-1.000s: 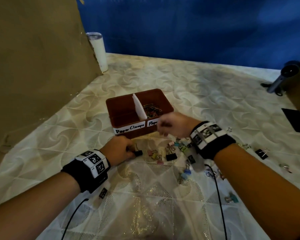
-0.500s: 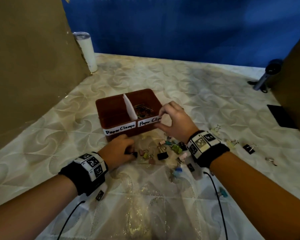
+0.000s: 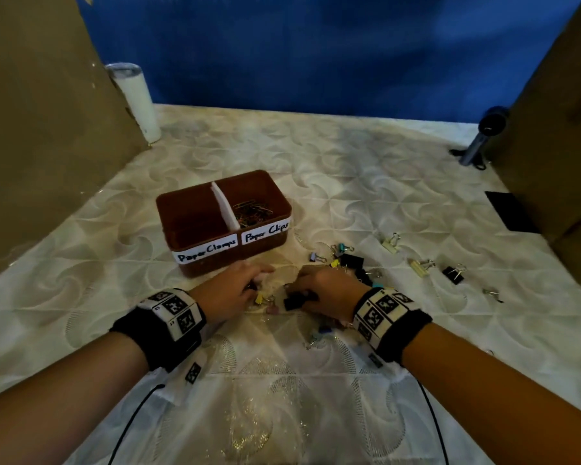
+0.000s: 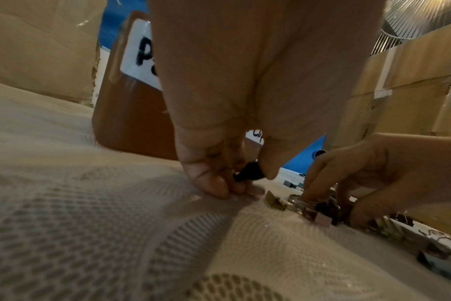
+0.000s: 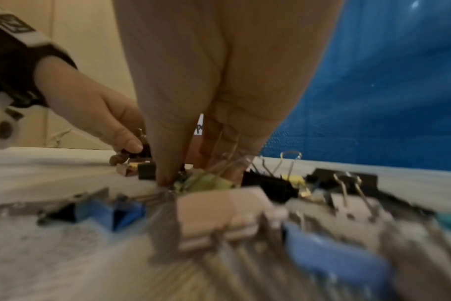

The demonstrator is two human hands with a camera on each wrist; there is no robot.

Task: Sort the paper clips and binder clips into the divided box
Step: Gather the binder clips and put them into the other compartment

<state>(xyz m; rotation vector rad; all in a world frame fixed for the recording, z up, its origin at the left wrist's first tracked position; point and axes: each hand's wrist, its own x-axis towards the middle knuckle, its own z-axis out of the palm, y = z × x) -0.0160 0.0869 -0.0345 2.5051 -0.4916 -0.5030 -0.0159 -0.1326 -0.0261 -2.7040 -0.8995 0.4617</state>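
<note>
The brown divided box [image 3: 265, 245] stands ahead of both hands. Its right part, labelled Paper Clips, holds a heap of paper clips [image 3: 250, 213]; the left part, labelled Paper Clamps, looks bare. My left hand [image 3: 254, 286] is down on the cloth just in front of the box and pinches a small black binder clip [image 4: 249, 173] between thumb and fingers. My right hand [image 3: 299, 290] reaches down into the pile of binder clips [image 3: 346, 263], with thumb and fingers closed round a yellow-green binder clip [image 5: 204, 183]. A black clip [image 3: 296, 302] lies under its knuckles.
More binder clips lie scattered to the right, among them cream ones [image 3: 391, 243] and a black one [image 3: 453, 273]. A white tumbler [image 3: 138, 102] stands far left by a cardboard wall [image 3: 41, 129]. Another cardboard wall [image 3: 557, 129], a dark device [image 3: 483, 135] and a black pad [image 3: 507, 213] are right.
My right hand has come back from the box's front right edge down to the clip pile. The left hand has stayed at the cloth with its black clip.
</note>
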